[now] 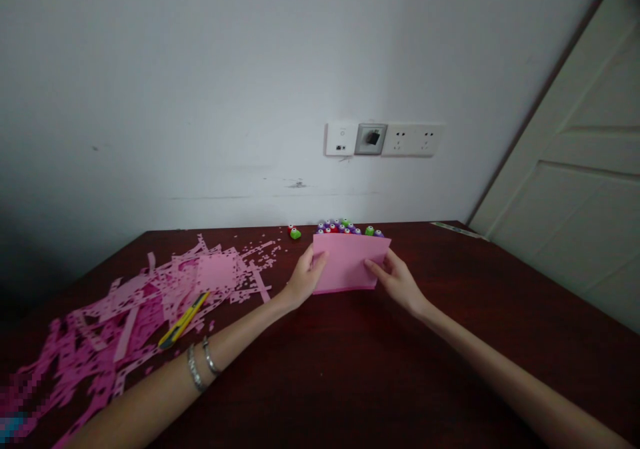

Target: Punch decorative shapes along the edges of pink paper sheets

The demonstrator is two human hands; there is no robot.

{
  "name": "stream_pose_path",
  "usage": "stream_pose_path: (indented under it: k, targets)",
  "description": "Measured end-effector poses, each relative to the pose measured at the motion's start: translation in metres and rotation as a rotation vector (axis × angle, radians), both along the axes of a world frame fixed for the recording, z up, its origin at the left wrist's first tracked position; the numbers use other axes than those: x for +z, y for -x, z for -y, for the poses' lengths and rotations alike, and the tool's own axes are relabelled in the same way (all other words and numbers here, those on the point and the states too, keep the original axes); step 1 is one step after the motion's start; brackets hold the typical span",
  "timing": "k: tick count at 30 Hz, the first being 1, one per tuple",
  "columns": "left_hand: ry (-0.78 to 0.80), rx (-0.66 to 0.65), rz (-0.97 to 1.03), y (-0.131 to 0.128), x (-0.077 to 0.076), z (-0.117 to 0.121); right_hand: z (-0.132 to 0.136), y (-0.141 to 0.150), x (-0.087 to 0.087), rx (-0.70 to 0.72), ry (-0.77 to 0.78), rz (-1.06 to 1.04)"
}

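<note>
A pink sheet of paper (347,262) is held up above the table, tilted toward me. My left hand (304,277) grips its left edge, thumb on the near face and the other fingers hidden behind. At the right edge my right hand (397,279) pinches the sheet the same way. A strip of darker pink shows along the lower edge; whether it is a second sheet I cannot tell. Right behind the paper stand several small craft punches (333,228) in purple, red and green, partly covered by it.
Pink paper scraps and punched strips (140,302) spread over the table's left side, with a yellow utility knife (184,319) on them. A green punch (295,234) stands near the wall. A thin strip (460,230) lies at the back right. Wall sockets (413,140) are above the dark table (350,382).
</note>
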State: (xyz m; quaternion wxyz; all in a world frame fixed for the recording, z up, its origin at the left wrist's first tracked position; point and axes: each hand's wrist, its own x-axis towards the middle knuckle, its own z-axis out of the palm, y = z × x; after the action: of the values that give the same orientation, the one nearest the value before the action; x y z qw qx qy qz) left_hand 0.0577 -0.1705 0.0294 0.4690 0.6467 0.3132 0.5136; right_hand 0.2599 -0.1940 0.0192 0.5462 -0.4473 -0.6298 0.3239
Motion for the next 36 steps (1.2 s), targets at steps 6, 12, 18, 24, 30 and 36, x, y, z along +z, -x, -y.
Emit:
stream_pose_path:
  k: [6, 12, 18, 24, 30, 36]
  targets:
    - [0.027, 0.013, 0.017, 0.003, -0.010, 0.001, 0.002, 0.003, -0.008, 0.025, 0.058, -0.054]
    - [-0.014, 0.020, -0.058, 0.004, -0.021, 0.000, 0.005, 0.000, -0.016, 0.035, 0.062, 0.003]
    - [0.005, -0.005, -0.006, 0.003, -0.021, 0.006, 0.006, 0.001, -0.022, -0.016, 0.015, 0.024]
    - [-0.019, 0.049, -0.101, 0.006, -0.022, 0.009, 0.008, -0.001, -0.030, 0.002, 0.018, 0.034]
    - [-0.049, 0.194, -0.347, 0.014, -0.009, -0.002, 0.013, -0.005, -0.023, -0.018, 0.066, 0.036]
    - [0.175, -0.002, -0.487, 0.022, -0.004, -0.004, 0.020, -0.005, -0.015, 0.022, 0.263, 0.066]
